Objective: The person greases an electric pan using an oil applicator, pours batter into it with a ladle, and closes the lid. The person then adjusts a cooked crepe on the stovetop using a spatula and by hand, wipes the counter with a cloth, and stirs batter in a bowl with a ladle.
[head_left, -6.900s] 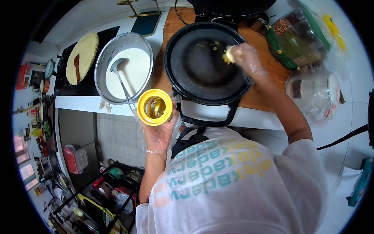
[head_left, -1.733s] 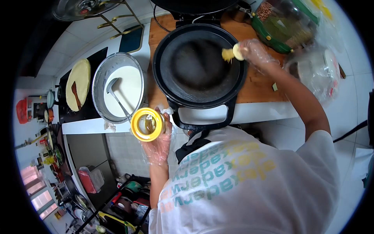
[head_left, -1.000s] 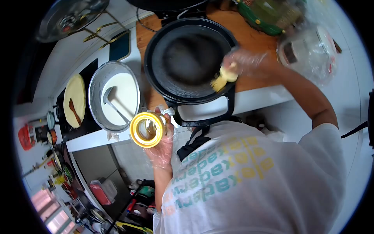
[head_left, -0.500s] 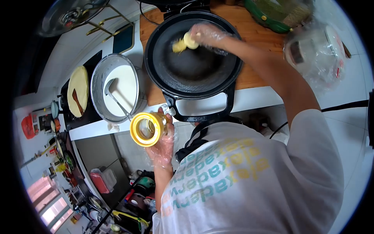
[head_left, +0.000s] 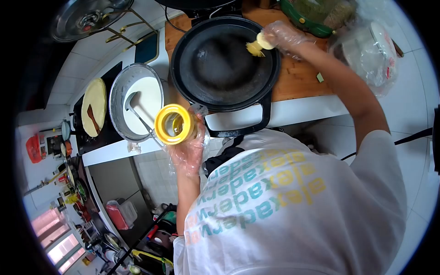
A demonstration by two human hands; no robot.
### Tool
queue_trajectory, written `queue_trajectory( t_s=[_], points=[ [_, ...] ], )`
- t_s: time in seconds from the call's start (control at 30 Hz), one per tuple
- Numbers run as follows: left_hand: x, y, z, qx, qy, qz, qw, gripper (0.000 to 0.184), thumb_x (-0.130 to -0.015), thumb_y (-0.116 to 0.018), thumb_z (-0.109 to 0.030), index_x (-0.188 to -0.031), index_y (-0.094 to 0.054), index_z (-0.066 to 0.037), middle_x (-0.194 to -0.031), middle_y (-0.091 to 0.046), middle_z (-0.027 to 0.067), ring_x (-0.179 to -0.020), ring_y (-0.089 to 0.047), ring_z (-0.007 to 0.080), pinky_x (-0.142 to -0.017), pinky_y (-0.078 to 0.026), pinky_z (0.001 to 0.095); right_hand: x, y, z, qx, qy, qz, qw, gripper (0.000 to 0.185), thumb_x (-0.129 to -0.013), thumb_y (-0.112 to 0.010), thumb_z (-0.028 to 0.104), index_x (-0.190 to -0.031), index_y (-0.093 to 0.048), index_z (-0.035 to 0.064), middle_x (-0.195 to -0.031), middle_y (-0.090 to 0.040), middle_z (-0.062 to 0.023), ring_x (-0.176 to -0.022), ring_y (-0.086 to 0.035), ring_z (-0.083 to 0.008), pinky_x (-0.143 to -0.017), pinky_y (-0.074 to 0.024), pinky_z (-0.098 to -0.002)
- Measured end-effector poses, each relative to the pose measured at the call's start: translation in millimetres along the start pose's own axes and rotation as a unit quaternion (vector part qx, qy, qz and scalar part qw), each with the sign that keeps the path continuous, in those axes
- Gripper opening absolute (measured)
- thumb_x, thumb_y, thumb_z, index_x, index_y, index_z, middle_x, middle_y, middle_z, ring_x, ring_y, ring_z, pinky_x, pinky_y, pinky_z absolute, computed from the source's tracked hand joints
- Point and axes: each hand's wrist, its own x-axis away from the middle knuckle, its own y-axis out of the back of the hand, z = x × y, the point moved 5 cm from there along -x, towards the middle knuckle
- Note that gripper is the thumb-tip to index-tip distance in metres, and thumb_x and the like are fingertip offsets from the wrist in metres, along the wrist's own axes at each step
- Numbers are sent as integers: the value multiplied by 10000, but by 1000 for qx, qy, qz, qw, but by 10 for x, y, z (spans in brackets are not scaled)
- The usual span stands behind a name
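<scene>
From where I stood I counted two hands at work, each in a clear plastic glove. The left hand had its fingers curled closed around one jar with a yellow rim, its mouth turned up and something amber glinting inside; it was held off the counter, near the pot. The right hand had its fingers closed on one brush, whose yellow bristles were over the right side of the one black pan. I couldn't tell whether they touched it.

The pan sat on one wooden board, where a single small green piece lay to the right. Left of the pan stood one metal pot of white liquid, with one ladle leaning in it. Farther left was a pale yellow round, one brown spatula lying across it.
</scene>
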Motion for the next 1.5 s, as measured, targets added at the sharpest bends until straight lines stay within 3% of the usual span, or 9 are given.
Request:
queue_trajectory(
  t_s=[0.1,0.13,0.27,0.47,0.93,1.17,1.23,1.4,1.5],
  points=[
    [-108,-12,3,-26,12,-10,1000,501,-801,-580,-324,-1174,-443,-20,-1127,-446,193,-1063,-418,349,-888,-440,404,85,-197,424,62,126,-60,988,123,-780,-541,131,-801,-569,14,-771,-589,-144,-734,-558,-281,-682,-441,-343],
    [-141,-29,12,-27,11,-16,999,495,-819,-554,-327,-1186,-432,-19,-1141,-448,199,-1065,-424,353,-896,-432,407,70,-299,460,13,77,43,996,163,-802,-535,182,-818,-568,23,-794,-588,-129,-745,-559,-277,-700,-443,-351],
    [-360,-25,33,-69,7,-37,997,507,-849,-504,-389,-1198,-409,-34,-1160,-458,189,-1076,-439,336,-912,-415,421,333,193,999,49,161,-54,984,184,-811,-564,214,-851,-568,34,-836,-584,-110,-772,-559,-229,-733,-444,-314],
    [-689,-53,171,-111,19,-57,992,497,-849,-499,-407,-1191,-408,-59,-1169,-444,158,-1055,-465,310,-888,-431,417,640,803,1517,-231,-38,-34,972,157,-804,-593,213,-893,-590,83,-850,-571,-4,-809,-525,-102,-737,-427,-255],
    [-878,-322,721,-193,112,-16,975,533,-826,-532,-429,-1226,-391,-106,-1225,-421,119,-1097,-450,275,-896,-417,405,788,573,1819,60,150,102,982,229,-777,-519,198,-947,-552,48,-875,-579,-156,-818,-537,-331,-743,-419,-378],
    [-944,-495,1107,-148,162,20,975,543,-852,-463,-459,-1245,-371,-96,-1234,-411,123,-1105,-441,272,-895,-419,402,903,869,1667,-15,98,-100,990,513,-711,-621,368,-1054,-530,-3,-881,-590,-176,-740,-573,-289,-709,-459,-365],
    [-964,-545,1202,-123,176,31,976,555,-828,-500,-479,-1202,-419,-77,-1190,-451,117,-1072,-469,252,-865,-439,372,1009,1001,1420,-173,65,-159,970,667,-623,-725,348,-1144,-488,6,-896,-547,-144,-794,-545,-210,-730,-456,-307],
    [-1052,-602,1450,-139,189,43,971,573,-822,-489,-501,-1219,-412,-94,-1200,-449,114,-1055,-473,256,-878,-430,383,1221,695,946,-85,123,-60,987,847,-577,-757,320,-1270,-341,67,-1229,-443,-193,-1116,-453,-339,-935,-374,-390],
    [-961,-708,1619,-257,180,11,950,589,-853,-396,-517,-1256,-368,-88,-1252,-416,127,-1136,-435,278,-948,-381,424,1242,583,929,-128,125,-98,979,758,-569,-750,299,-1196,-411,42,-1154,-499,-199,-1053,-498,-338,-897,-401,-390]
  ],
)
